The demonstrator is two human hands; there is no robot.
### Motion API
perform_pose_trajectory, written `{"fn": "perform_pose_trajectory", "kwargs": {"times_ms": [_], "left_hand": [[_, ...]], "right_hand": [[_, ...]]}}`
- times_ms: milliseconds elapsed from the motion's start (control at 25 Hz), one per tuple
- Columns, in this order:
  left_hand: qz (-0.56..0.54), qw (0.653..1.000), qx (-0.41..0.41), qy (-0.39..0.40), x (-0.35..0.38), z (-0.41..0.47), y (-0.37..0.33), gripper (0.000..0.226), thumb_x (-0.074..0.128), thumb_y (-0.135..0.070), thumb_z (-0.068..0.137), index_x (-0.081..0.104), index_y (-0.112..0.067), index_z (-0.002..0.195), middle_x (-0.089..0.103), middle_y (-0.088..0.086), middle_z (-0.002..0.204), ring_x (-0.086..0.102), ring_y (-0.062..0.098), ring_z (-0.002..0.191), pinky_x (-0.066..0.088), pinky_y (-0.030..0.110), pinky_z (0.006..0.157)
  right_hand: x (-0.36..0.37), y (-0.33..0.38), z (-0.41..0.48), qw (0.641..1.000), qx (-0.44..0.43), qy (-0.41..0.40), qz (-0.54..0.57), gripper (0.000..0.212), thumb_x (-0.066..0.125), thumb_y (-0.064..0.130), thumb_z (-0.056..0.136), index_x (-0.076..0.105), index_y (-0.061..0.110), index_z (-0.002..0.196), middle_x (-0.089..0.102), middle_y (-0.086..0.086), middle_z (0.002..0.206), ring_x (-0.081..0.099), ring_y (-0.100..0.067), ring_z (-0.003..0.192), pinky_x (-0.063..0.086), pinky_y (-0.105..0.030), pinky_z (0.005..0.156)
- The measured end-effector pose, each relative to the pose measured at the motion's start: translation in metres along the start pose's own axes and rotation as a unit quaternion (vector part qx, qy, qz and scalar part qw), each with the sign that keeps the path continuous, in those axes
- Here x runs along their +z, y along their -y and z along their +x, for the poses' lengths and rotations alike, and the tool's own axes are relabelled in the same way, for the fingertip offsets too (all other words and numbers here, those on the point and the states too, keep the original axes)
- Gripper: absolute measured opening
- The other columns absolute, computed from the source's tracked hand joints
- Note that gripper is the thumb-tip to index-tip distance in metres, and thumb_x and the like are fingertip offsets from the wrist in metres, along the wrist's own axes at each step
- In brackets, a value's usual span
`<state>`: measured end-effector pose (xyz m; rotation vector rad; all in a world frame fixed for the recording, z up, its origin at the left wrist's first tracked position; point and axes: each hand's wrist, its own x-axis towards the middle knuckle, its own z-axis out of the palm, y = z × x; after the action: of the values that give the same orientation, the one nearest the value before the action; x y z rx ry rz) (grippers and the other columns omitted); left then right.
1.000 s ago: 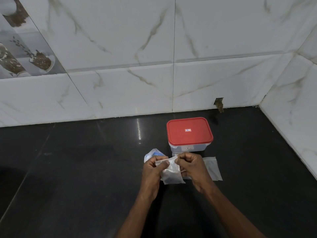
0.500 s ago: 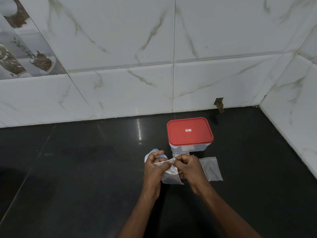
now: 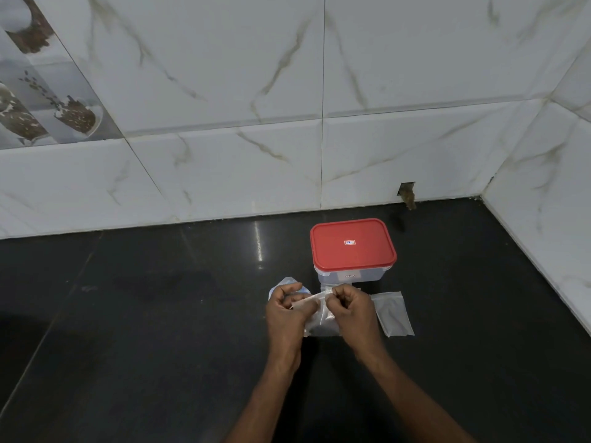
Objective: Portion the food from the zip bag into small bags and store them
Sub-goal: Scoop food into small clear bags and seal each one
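Now the small clear plastic bag [image 3: 319, 322] of pale food sits low over the black tabletop [image 3: 160, 346], just in front of the clear rectangular box with a red lid [image 3: 351, 247]. Its top edge is pinched between the curled fingers of the left hand [image 3: 284, 311] and the right hand [image 3: 350, 310], which has slid closer to the left than a second ago, so less of the bag shows. Unmoved, a second small clear bag [image 3: 393, 314] lies flat just right of the right hand, and a crumpled blue-white zip bag [image 3: 287, 280] peeks out behind the left.
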<state>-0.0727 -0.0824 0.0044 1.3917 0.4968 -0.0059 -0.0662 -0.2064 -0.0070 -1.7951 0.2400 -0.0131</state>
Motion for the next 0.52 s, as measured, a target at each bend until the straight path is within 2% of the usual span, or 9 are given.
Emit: {"fn": "perform_pose_trajectory", "kwargs": {"times_ms": [80,160,240,400,520], "left_hand": [[-0.012,1.000,0.000,0.016,-0.0052,0.0026,0.0022,0.046,0.073,0.011,0.079,0.064,-0.013,0.116,0.076,0.009,0.099,0.075,0.026,0.088,0.062,0.037,0.075],[0.005,1.000,-0.001,0.025,-0.0084,0.0036,0.0020,0.050,0.073,0.010,0.079,0.064,-0.019,0.119,0.074,0.006,0.105,0.075,0.023,0.092,0.062,0.043,0.081],[0.020,0.999,0.000,0.027,-0.0082,0.0031,0.0012,0.052,0.073,0.008,0.078,0.062,-0.022,0.119,0.073,0.007,0.105,0.074,0.021,0.092,0.062,0.044,0.085],[0.032,0.999,-0.005,0.035,-0.0077,0.0037,-0.0005,0.056,0.079,0.005,0.075,0.061,-0.020,0.121,0.074,0.002,0.101,0.075,0.017,0.090,0.061,0.045,0.087],[0.043,0.998,-0.014,0.040,-0.0072,0.0043,-0.0028,0.058,0.080,0.005,0.074,0.060,-0.021,0.121,0.072,0.002,0.105,0.074,0.018,0.093,0.061,0.045,0.087]], "right_hand": [[-0.0043,0.0009,0.0015,0.999,0.028,0.013,0.038,0.016,0.061,0.006,0.086,0.066,0.012,0.072,0.066,0.001,0.067,0.060,-0.015,0.062,0.051,-0.035,0.063],[-0.0066,0.0025,0.0009,0.997,0.044,0.039,0.055,0.012,0.063,0.008,0.088,0.070,0.011,0.079,0.072,-0.004,0.076,0.068,-0.024,0.074,0.057,-0.039,0.070],[-0.0060,0.0038,-0.0011,0.995,0.044,0.063,0.064,0.011,0.064,0.008,0.088,0.072,0.010,0.081,0.074,-0.006,0.078,0.071,-0.024,0.078,0.057,-0.038,0.071],[-0.0053,0.0050,-0.0026,0.992,0.049,0.075,0.092,0.014,0.065,0.006,0.087,0.072,0.010,0.076,0.072,-0.006,0.072,0.068,-0.017,0.070,0.054,-0.033,0.067],[-0.0073,0.0031,-0.0009,0.991,0.054,0.083,0.093,0.009,0.067,0.007,0.087,0.074,0.007,0.081,0.074,-0.009,0.078,0.071,-0.024,0.079,0.058,-0.039,0.073]]}}
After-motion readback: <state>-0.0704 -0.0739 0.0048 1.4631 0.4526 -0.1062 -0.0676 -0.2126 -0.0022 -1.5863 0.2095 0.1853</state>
